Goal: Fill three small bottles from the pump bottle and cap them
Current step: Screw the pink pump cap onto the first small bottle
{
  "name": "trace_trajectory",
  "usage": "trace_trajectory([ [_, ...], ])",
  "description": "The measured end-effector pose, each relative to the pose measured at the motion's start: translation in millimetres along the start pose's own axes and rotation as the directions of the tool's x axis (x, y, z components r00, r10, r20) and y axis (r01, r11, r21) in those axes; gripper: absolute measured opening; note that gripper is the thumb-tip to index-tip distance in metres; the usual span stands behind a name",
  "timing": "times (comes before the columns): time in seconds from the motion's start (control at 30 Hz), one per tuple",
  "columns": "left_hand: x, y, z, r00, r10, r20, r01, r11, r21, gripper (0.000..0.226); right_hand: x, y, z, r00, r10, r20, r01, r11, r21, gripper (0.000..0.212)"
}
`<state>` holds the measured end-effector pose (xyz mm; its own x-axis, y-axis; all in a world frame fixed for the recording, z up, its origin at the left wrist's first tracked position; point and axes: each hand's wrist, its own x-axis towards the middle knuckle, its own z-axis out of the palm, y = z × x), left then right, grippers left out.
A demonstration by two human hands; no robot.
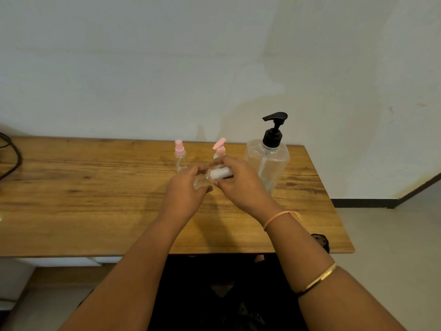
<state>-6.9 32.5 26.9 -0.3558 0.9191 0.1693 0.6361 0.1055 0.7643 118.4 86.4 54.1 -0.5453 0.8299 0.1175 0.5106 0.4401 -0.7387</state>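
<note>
Above the middle of the wooden table (95, 199), my left hand (185, 187) grips a small clear bottle (201, 181) lying on its side. My right hand (238, 182) pinches that bottle's white cap (220, 173), which sits at its neck. Behind my hands stand a small clear bottle with a pink spray top (180, 155) and another with a pink flip cap (219, 148) standing open. The big clear pump bottle (268, 161), with a black pump head, stands at the right, close to my right hand.
A pale wall runs right behind the table. A black cable (12, 158) loops at the table's far left edge. The table's right edge drops to a light floor with a dark skirting board (362, 203).
</note>
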Motion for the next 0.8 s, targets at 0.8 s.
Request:
trace_trajectory([
  [0.8,0.7,-1.4,2.0,1.0,0.02,-0.002,-0.02,1.0,0.01,0.031,-3.2,-7.6,0.1,0.994,0.104,0.012,-0.105,0.994,0.024,0.048],
])
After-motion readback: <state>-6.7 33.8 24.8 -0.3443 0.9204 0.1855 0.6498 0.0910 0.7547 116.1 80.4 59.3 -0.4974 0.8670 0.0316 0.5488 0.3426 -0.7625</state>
